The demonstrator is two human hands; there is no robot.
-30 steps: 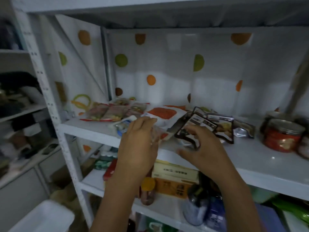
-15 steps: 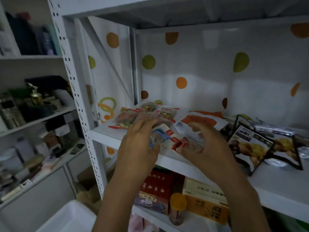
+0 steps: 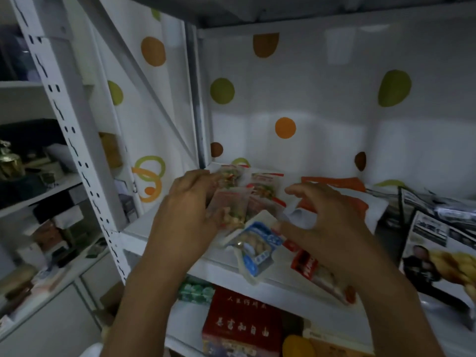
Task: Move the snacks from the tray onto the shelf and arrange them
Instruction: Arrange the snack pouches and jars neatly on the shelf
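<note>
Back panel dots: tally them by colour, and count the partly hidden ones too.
Green dots: 4, the last two partly hidden
Orange dots: 2
Brown dots: 2
Total: 8

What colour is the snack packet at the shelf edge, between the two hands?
Blue and white; the packet shows best in the head view.

Above the snack packets point(image 3: 244, 191) the bay stands open up to the upper board point(image 3: 309, 6). The perforated post point(image 3: 59, 104) at left and the dark packs point(image 3: 435, 243) at right narrow the front; the left strip of the shelf point(image 3: 144, 229) seems bare.
</note>
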